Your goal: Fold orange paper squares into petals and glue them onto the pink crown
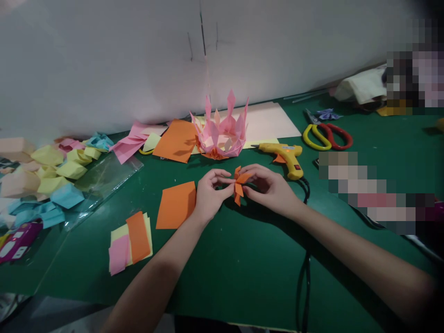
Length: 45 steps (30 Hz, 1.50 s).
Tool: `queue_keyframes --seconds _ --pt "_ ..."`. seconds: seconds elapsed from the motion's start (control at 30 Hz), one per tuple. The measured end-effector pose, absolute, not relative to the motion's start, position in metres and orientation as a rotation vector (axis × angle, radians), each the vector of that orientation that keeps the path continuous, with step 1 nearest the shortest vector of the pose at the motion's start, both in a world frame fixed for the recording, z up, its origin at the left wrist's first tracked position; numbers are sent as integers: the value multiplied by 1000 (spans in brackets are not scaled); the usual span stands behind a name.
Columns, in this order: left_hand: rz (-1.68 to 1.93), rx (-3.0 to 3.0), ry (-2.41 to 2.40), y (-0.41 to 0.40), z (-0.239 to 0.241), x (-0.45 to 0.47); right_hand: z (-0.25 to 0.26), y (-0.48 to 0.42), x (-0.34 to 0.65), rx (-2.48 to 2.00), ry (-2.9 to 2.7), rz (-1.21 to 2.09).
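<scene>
Head view: the left fingers (221,173) and right fingers (255,169) are nearly closed, pinching opposite sides of an orange folded-paper piece (238,184) over the tabletop (239,263), likely to steady its flaps. A yellow glue gun (285,150) lies just beyond the right fingers, probably for easy reach; a pink paper crown (238,144) stands beyond both.
</scene>
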<state>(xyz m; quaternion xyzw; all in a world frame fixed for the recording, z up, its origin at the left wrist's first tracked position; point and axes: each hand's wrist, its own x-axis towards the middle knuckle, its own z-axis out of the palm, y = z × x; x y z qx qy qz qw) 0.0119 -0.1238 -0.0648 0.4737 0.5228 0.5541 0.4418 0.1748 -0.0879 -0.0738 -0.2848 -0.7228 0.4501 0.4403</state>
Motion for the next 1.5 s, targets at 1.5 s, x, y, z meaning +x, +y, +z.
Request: queue_keyframes --seconds 1.5 --pt "1451 1534 1239 -128 -60 10 -71 -88 180 -586 -1931 849"
